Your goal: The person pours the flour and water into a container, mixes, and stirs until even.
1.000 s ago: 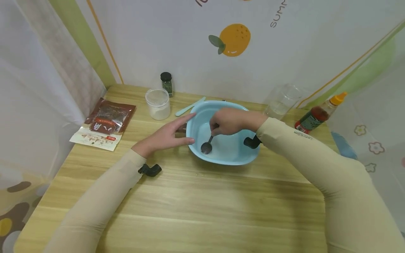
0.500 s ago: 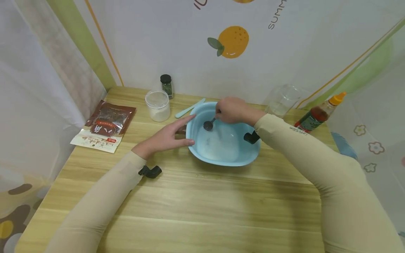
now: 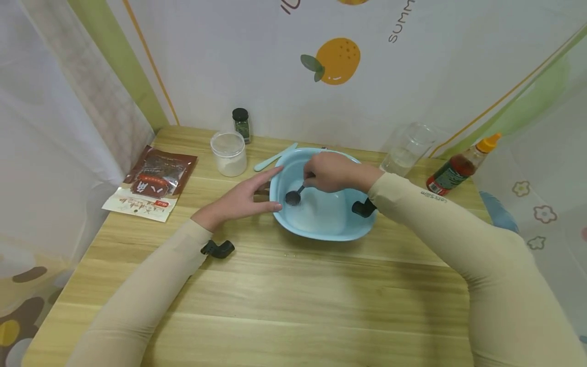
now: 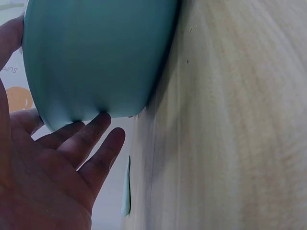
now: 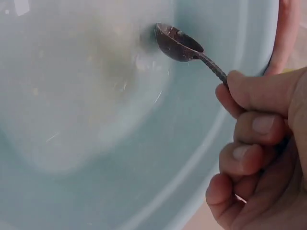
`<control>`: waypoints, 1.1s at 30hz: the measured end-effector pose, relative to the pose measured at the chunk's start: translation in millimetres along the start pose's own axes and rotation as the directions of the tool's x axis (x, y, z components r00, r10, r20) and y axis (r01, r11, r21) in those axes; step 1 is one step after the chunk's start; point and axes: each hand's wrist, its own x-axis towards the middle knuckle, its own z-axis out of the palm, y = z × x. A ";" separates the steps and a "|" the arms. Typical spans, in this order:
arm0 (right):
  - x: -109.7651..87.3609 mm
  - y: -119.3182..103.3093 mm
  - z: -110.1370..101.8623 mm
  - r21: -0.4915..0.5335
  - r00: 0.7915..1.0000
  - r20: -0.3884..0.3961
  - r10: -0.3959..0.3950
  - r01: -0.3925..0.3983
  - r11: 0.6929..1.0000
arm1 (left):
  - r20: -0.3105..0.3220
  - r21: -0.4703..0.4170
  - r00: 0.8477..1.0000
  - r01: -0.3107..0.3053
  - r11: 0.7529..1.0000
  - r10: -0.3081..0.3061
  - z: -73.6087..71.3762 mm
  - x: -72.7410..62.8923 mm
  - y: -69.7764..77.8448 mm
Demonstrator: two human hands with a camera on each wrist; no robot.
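A light-blue plastic basin stands on the wooden table with cloudy whitish liquid in its bottom. My left hand is at the basin's left side, fingers spread. In the left wrist view its fingertips touch the outer wall of the basin, and the thumb lies at the rim. Over the inside of the basin, my right hand pinches a dark, round-bowled measuring spoon by its handle. The spoon's bowl is low at the basin's left end, tilted at the liquid.
Behind the basin lies a pale green spatula-like tool. Left of it are a clear jar of white powder, a black-lidded spice jar and a brown packet. A glass and a red sauce bottle stand right.
My right hand swept the spoon away toward the basin's far side, then back nearer and to the left. The left hand and the basin have stayed in place.
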 end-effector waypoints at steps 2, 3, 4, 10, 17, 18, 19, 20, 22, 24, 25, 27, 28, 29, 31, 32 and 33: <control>-3.1 -2.2 0.8 0.023 0.998 0.031 -0.048 0.047 0.999 | 0.001 -0.002 1.000 0.000 1.000 0.000 0.1 -0.1 0.2; -4.5 -3.0 1.3 0.032 0.996 0.047 -0.071 0.070 0.997 | 0.001 -0.005 1.000 0.002 1.000 -0.002 0.1 -0.3 0.3; -5.2 -3.0 2.0 0.041 0.994 0.063 -0.095 0.092 0.995 | 0.002 -0.008 1.000 0.002 1.000 -0.002 0.1 -0.5 0.5; -4.1 -1.1 3.9 0.054 0.990 0.082 -0.116 0.111 0.992 | 0.004 -0.007 1.000 0.009 1.000 -0.009 0.3 -1.3 -0.1; -0.7 8.6 0.5 -0.037 0.998 -0.039 0.049 -0.050 0.998 | 0.001 0.002 1.000 0.005 1.000 -0.005 0.4 -1.5 -1.5; -1.1 9.7 -0.2 -0.034 0.996 -0.054 0.070 -0.072 0.997 | 0.001 0.002 1.000 0.002 1.000 -0.002 0.5 -1.4 -1.6; -1.0 11.1 -0.1 -0.033 0.993 -0.071 0.089 -0.092 0.995 | 0.001 0.003 1.000 -0.001 1.000 0.001 0.5 -1.2 -1.3; -0.9 12.4 0.1 -0.027 0.990 -0.084 0.111 -0.114 0.993 | 0.000 0.004 1.000 -0.003 1.000 0.003 0.6 -1.2 -1.0; -1.0 14.3 0.3 -0.029 0.983 -0.105 0.151 -0.155 0.988 | 0.001 -0.001 1.000 -0.008 1.000 0.008 0.8 -1.2 -0.1; -1.5 14.7 0.2 -0.036 0.975 -0.122 0.183 -0.189 0.981 | 0.002 -0.006 1.000 -0.009 1.000 0.009 1.2 -1.0 0.3; -1.3 15.0 0.4 -0.042 0.974 -0.126 0.189 -0.196 0.980 | 0.002 -0.008 1.000 -0.009 1.000 0.009 1.3 -0.9 0.6; -1.3 14.0 0.6 -0.046 0.974 -0.120 0.190 -0.196 0.979 | 0.003 -0.014 1.000 -0.012 1.000 0.012 1.6 -0.7 0.8; -1.3 12.8 0.6 -0.040 0.977 -0.113 0.181 -0.187 0.982 | 0.002 -0.013 1.000 -0.014 1.000 0.014 1.6 -0.6 0.9; -1.3 11.4 0.6 -0.036 0.980 -0.106 0.166 -0.171 0.985 | 0.002 -0.013 1.000 -0.014 1.000 0.014 1.5 -0.4 0.9; -1.6 8.2 0.6 -0.031 0.989 -0.088 0.122 -0.125 0.992 | 0.003 -0.013 1.000 -0.016 1.000 0.016 1.2 -0.2 1.2; -1.6 6.9 0.8 -0.023 0.992 -0.080 0.097 -0.099 0.995 | 0.002 -0.012 1.000 -0.017 1.000 0.017 1.0 0.0 1.2; -1.7 5.7 1.1 -0.011 0.995 -0.071 0.072 -0.073 0.997 | 0.002 -0.012 1.000 -0.017 1.000 0.017 0.7 0.2 1.2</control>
